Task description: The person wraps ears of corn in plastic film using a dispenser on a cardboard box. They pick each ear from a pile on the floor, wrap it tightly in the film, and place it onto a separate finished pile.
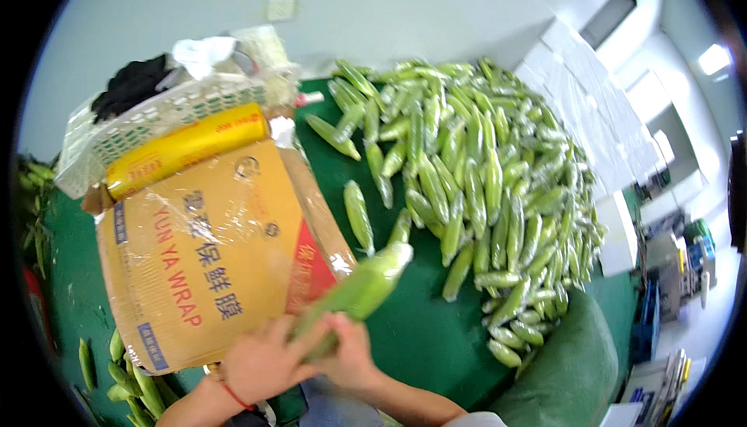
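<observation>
Both my hands hold a green ear of corn in its husk [365,287], near the cardboard box's lower right corner. My left hand [265,357], with a red string at the wrist, grips its lower end; my right hand [350,351] holds it from the right side. The hands are slightly blurred. The ear points up and right, and its far tip looks shiny. Just beyond the tip lies another green ear [401,225], partly hidden. A film-wrapped ear [357,214] rests on the green table [420,333] right of the box.
A cardboard box [204,252] carries a yellow roll of cling film [189,149]. Behind stands a white plastic basket [76,164] with cloths. Many wrapped ears [473,182] are heaped at right, beside a green sack [569,363] and white boxes [583,100]. Loose ears [146,389] lie lower left.
</observation>
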